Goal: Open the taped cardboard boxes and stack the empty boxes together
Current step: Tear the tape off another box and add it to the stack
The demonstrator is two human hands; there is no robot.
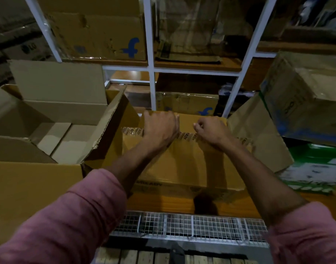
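- The taped box (182,161) lies flat under both hands, with a strip of clear printed tape (188,135) running across its top.
- The left hand (160,128) is spread over the far part of the box top. Its fingers bend over the far edge and rest on the cardboard.
- The right hand (211,130) is curled small, just right of the left hand. Its fingertips (196,126) pinch at the tape.
- The tape runs out to both sides from under the two hands.
- An open box (49,130) stands left of the left hand, flaps up, touching the taped box.
- A loose cardboard flap (258,134) leans just right of the right hand.
- A white shelf frame (151,54) with more boxes stands past both hands.
- A wire mesh (192,225) lies near the person, below the arms in pink sleeves (68,225).
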